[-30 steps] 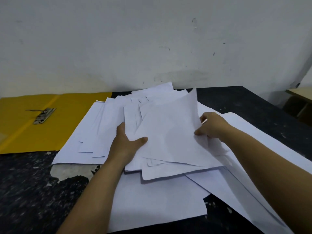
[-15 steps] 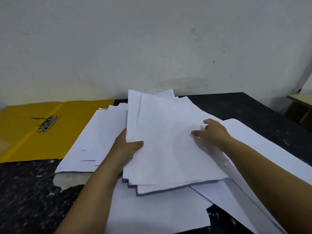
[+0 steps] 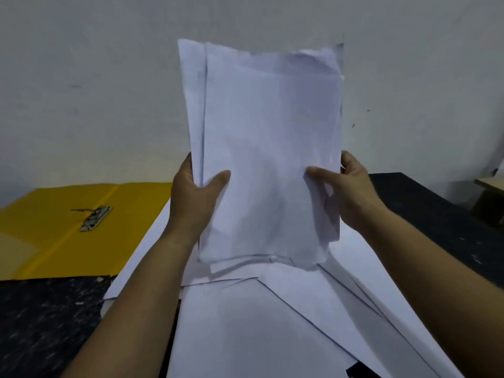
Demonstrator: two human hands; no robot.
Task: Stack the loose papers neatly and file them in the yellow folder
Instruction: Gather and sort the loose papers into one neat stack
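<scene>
Against the pale wall we hold a stack of papers (image 3: 267,159) upright in left hand (image 3: 192,197) and right hand (image 3: 351,192), edges uneven, more sheets (image 3: 272,323) loose on the bench (image 3: 41,323), yellow folder (image 3: 54,227) open, unfilled.

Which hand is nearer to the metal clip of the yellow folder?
Left. The left hand grips the paper stack's edge, right of the metal clip; the right hand grips the far edge.

Dark table (image 3: 49,323): yellow folder (image 3: 41,236), loose papers (image 3: 259,323).
</scene>
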